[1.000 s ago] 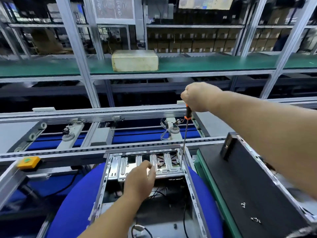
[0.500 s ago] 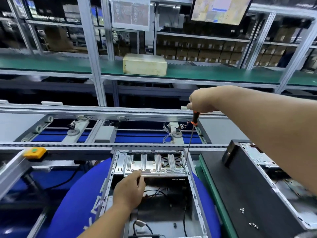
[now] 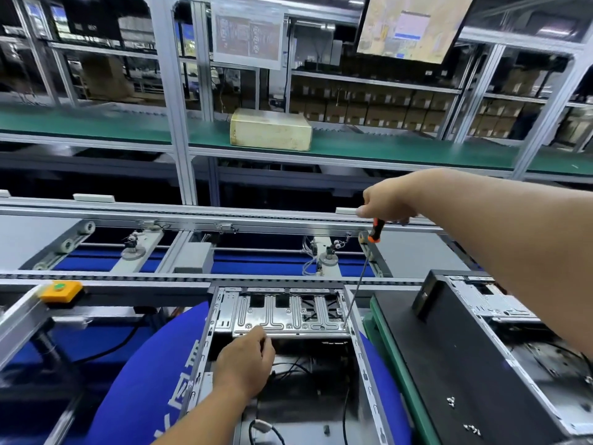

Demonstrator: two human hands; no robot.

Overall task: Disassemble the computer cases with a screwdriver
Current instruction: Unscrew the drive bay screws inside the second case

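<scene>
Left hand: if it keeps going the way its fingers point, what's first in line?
Probably the silver drive-cage plate. The left hand points away from the person toward the plate's near edge, fingertips about there already; whether they touch is unclear.

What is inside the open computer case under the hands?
Inside the open computer case: a metal drive bracket, black cables and the screwdriver tip. The left hand covers part of the floor.

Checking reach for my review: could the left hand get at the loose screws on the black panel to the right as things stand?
Probably not easily: the left hand rests at the drive cage, and the loose screws lie across the case wall, under the right forearm.
</scene>
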